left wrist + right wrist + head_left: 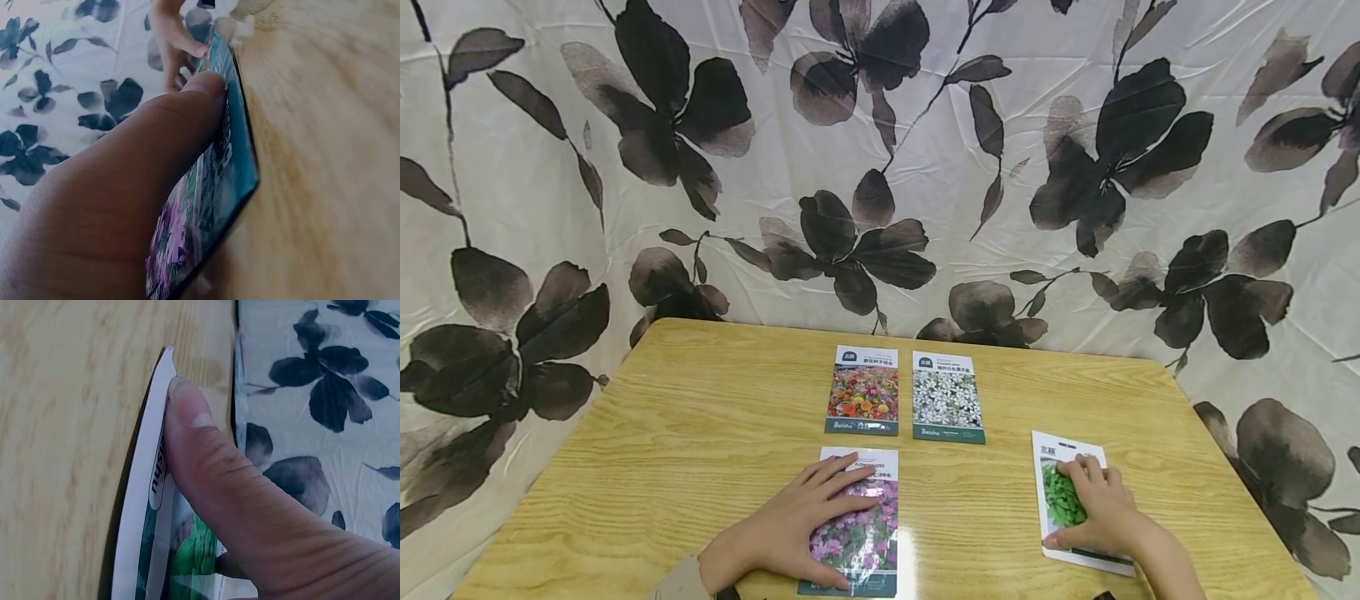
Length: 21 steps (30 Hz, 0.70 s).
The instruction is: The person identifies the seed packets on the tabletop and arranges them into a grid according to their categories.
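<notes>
In the head view, my left hand lies spread over a seed packet with pink-purple flowers, fingers across its face. Its thumb touches the dark green bottom band, also seen close up on the pink-flower packet in the left wrist view. Farther right, my right hand rests on a slightly slanted white packet with green leaves. Its fingertips touch the packet's face, and its thumb presses near the lower left corner, as the right wrist view shows on the leafy packet. The palms hide parts of both packets.
Behind the hands lie two more seed packets side by side: one with mixed colourful flowers, one with white flowers. All rest on a yellow wood-grain table. A white cloth with dark flowers hangs behind the table's far edge.
</notes>
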Available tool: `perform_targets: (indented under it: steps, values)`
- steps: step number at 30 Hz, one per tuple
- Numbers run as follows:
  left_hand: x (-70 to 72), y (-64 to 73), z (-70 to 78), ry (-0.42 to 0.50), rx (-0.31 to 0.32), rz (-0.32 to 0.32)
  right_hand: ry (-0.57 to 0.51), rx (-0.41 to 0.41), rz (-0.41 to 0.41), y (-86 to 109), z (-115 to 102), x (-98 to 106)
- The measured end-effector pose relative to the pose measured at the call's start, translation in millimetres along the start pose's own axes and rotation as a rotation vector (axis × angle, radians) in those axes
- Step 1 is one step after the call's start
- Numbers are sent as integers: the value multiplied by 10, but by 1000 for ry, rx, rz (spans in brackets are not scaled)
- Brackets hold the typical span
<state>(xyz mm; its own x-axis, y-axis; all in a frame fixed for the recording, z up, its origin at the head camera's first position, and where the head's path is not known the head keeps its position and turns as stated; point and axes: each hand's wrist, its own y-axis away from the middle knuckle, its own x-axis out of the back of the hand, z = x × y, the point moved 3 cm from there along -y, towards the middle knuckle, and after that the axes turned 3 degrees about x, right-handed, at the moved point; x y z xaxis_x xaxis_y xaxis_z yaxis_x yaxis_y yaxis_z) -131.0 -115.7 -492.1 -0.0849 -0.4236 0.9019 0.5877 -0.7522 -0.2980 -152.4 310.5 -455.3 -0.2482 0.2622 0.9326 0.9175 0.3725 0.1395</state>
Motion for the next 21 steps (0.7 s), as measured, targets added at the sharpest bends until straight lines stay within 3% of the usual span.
perform_targets:
  steps: [21]
  values:
    - [-1, -1, -4, 7, -2, -6, 60, 30, 9, 20, -219, -94]
